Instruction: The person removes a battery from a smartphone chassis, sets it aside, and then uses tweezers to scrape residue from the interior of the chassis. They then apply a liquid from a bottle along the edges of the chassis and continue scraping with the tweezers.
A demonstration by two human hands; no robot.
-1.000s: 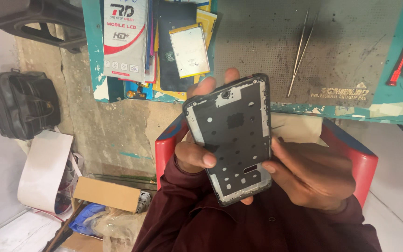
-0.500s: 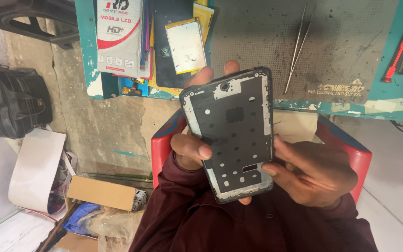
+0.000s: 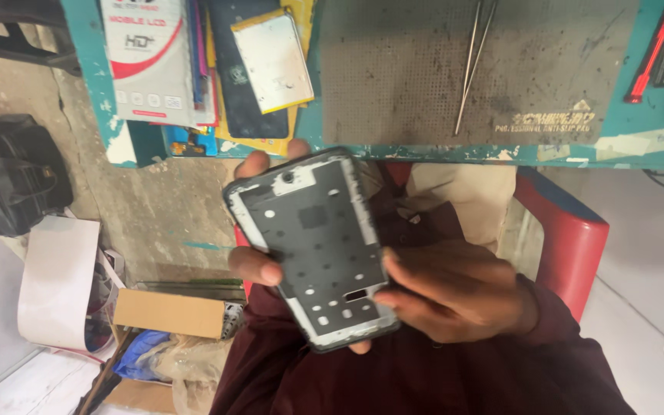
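Observation:
Both my hands hold a dark phone mid-frame (image 3: pixel 313 246) above my lap, its inner side with small holes and white edges facing me. My left hand (image 3: pixel 257 265) grips its left edge with the thumb, and the fingertips show past the top edge. My right hand (image 3: pixel 455 292) holds the lower right corner. The frame is tilted, its top leaning left.
Ahead is a teal workbench edge (image 3: pixel 455 152) with a grey mat (image 3: pixel 409 69), tweezers (image 3: pixel 473 61), a flat phone part (image 3: pixel 272 61), a white box (image 3: pixel 151 61) and pens (image 3: pixel 659 46). A red chair (image 3: pixel 570 238) is under me. A black bag (image 3: pixel 9 177) and a cardboard box (image 3: pixel 167 313) lie on the floor at left.
The phone frame has tilted so its top leans further left, and it sits a little lower in view. Both hands keep their hold.

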